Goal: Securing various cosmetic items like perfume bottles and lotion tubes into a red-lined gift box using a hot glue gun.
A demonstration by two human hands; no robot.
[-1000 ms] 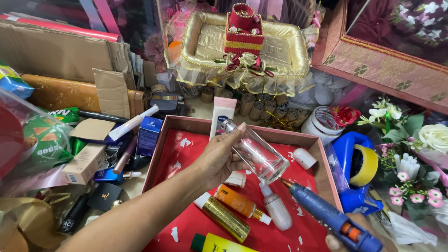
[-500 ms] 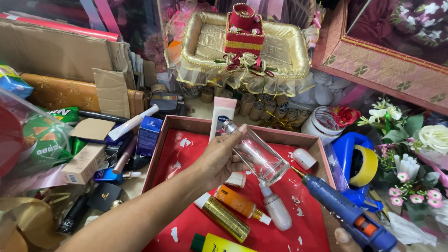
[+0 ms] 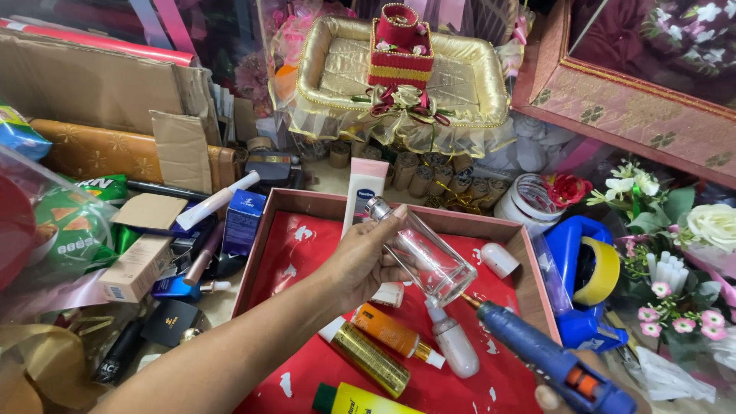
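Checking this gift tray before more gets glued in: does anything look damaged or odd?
Yes: the tray's red lining is scuffed, with white patches where the surface has torn away. The clear glass bottle in the left hand is tilted, with the blue glue gun at its base.

You hold a clear glass bottle [image 3: 426, 257] with a silver spray neck tilted above the red-lined tray [image 3: 529, 264], its neck up toward the tray's far wall and its square base angled down to the right. A blue glue gun [image 3: 553, 360] with an orange trigger rises over the tray's near right corner, its metal tip just beside the bottle's base.
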